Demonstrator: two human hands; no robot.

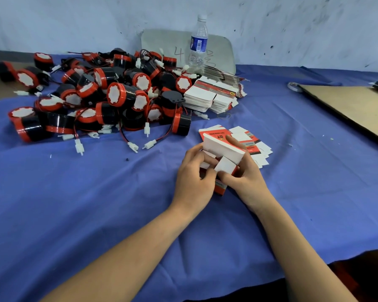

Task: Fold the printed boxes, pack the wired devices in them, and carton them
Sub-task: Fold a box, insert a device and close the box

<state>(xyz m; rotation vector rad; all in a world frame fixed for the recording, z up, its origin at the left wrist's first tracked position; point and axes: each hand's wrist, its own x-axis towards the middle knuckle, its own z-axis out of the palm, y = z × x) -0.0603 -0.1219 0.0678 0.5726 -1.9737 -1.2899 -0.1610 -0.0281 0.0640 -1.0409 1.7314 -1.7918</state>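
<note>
The left hand [193, 182] and right hand [248, 182] both grip a half-folded box [224, 149] at centre; the small flaps likely should tuck first, creases pressed square. Devices [100, 99] lie at ten o'clock, flat boxes [259, 149] at two

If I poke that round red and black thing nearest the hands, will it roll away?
Probably a little: the device lies on its round side. Its wire and white plug would likely drag and stop it soon. It looks like hard plastic, so it is probably stiff, not squashy.
</note>
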